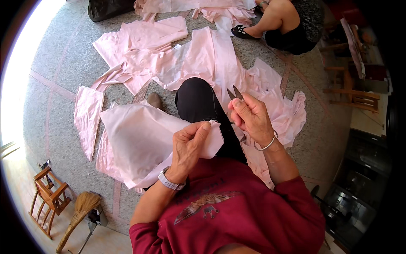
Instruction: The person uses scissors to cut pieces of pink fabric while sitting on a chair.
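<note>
Over my lap, my left hand pinches the edge of a pale pink cloth between thumb and fingers. The cloth drapes across my left leg toward the floor, and one small corner sticks out to the right of my fingertips. A thin loose thread seems to rise from that edge against my black trousers. My right hand is closed around small dark thread snips, their pointed blades slightly apart and pointing up and away from me. The snips are to the right of the cloth edge, apart from it.
Many pink cloth pieces lie spread on the grey speckled floor. Another person's leg is at the far right. A wooden chair and a straw broom are at lower left, a black bag at the back.
</note>
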### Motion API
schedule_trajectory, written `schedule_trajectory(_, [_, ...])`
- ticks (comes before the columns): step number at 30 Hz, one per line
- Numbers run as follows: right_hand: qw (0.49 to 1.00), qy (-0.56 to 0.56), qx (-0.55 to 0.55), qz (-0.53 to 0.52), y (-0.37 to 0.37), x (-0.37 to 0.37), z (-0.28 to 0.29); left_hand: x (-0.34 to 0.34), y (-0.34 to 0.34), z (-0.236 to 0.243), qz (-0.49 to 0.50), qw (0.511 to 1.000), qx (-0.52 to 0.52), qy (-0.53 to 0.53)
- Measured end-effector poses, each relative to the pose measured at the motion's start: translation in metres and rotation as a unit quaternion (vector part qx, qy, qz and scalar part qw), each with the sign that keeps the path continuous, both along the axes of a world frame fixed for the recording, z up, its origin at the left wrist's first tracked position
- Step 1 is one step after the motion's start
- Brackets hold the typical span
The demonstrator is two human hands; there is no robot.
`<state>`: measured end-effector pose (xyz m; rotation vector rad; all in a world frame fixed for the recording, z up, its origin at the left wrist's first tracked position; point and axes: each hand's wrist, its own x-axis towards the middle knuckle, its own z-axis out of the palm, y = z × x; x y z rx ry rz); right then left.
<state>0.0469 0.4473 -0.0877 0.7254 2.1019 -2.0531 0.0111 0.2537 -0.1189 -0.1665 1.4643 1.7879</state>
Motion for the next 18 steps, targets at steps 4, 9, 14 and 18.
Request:
schedule_trajectory(4, [0.994, 0.037, 0.083, 0.055, -0.009, -0.001, 0.002, -0.004, -0.003, -0.002, -0.001, 1.000, 0.009, 0.025])
schedule_trajectory(9, [0.984, 0.028, 0.135, 0.114, -0.020, -0.004, 0.000, -0.003, -0.005, -0.007, -0.040, 0.998, 0.004, 0.046])
schedule_trajectory(14, [0.978, 0.028, 0.191, 0.077, -0.003, -0.005, -0.007, -0.008, -0.021, -0.008, -0.080, 0.997, 0.020, -0.015])
schedule_trajectory(18, [0.970, 0.040, 0.237, 0.048, 0.005, -0.006, -0.007, -0.012, -0.028, 0.001, -0.060, 0.997, 0.003, -0.047])
